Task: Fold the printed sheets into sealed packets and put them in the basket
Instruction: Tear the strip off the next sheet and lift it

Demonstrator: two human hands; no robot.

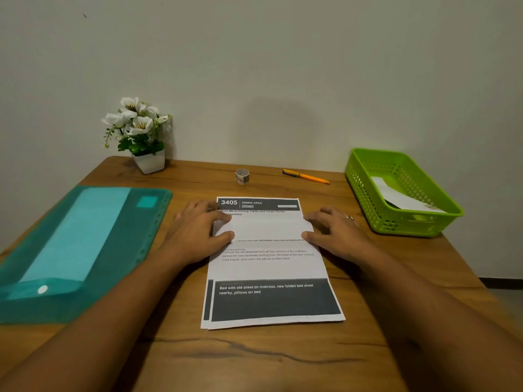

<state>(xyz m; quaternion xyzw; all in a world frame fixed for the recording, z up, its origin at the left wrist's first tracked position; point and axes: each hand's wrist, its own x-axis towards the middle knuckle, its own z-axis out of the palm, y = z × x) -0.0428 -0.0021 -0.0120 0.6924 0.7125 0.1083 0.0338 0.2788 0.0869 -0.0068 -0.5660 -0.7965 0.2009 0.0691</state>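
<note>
A stack of printed sheets [271,295] lies in the middle of the wooden table. The top sheet's far end is folded toward me, showing a white flap [263,228] across its upper part. Behind the flap shows the header of the sheet underneath. My left hand [198,233] pinches the flap's left edge between thumb and curled fingers. My right hand [336,236], with a ring on it, pinches the right edge the same way. The green basket [365,190] stands at the right and holds one folded white packet [402,198].
A roll of clear tape [242,176] and an orange pen [306,176] lie at the back near the wall. A teal plastic folder [85,244] covers the table's left side. A white pot of flowers [141,137] stands at the back left.
</note>
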